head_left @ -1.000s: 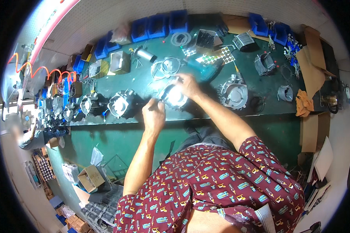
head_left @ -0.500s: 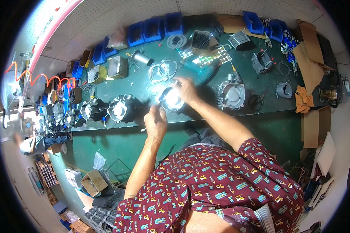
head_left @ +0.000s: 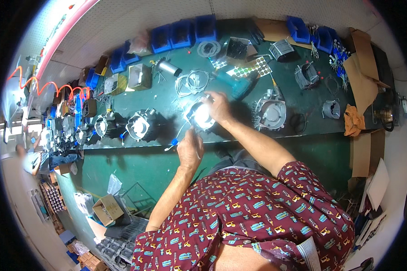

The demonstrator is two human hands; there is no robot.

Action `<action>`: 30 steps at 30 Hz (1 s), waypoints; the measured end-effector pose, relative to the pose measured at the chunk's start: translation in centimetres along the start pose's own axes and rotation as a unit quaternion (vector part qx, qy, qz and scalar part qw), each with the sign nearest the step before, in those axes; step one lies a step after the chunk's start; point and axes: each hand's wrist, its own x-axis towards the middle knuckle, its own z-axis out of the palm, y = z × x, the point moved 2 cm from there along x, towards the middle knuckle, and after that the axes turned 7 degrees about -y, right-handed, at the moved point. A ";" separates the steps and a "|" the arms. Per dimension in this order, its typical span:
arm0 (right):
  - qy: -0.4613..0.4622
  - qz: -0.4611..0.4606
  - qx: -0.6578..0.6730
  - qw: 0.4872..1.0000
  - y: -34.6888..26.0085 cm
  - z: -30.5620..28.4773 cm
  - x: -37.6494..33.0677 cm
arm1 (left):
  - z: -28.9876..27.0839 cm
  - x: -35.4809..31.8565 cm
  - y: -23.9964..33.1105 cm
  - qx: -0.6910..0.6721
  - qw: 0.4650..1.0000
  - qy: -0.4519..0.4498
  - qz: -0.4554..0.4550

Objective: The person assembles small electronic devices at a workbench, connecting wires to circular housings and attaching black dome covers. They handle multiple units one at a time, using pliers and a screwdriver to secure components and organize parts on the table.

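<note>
A round metal motor housing point(head_left: 202, 118), glaring brightly in its middle, stands near the front edge of the green bench. My right hand point(head_left: 219, 106) grips its upper right rim, fingers bent over the edge. Just below the housing, my left hand point(head_left: 191, 148) is closed, with a thin white wire point(head_left: 199, 156) showing at its underside. Left of that hand, a white lead with a blue connector point(head_left: 174, 142) hangs over the bench edge. The left fingertips are partly hidden.
Similar housings stand left point(head_left: 138, 127) and right point(head_left: 272, 112) along the bench point(head_left: 239, 128). Behind lie a coiled white cable point(head_left: 191, 84), a teal power drill point(head_left: 236, 84) and a metal cylinder point(head_left: 168, 67). Blue bins point(head_left: 181, 34) line the back. An orange cloth point(head_left: 353, 120) lies at right.
My left hand has drawn down and slightly right, away from the housing's left side. The blue connector now shows beside it. My right hand stays on the rim.
</note>
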 end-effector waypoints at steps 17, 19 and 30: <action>-0.022 -0.009 -0.006 1.000 -0.3 -0.1 0.1 | -6.0 8.4 -4.8 -0.125 0.983 -0.126 -0.053; -0.017 -0.012 -0.008 1.000 -0.2 0.1 0.1 | -6.1 9.7 -5.1 -0.136 0.982 -0.130 -0.033; -0.011 0.017 0.002 1.000 -0.8 -0.3 -0.4 | -5.7 11.2 -3.5 -0.164 0.966 -0.164 -0.116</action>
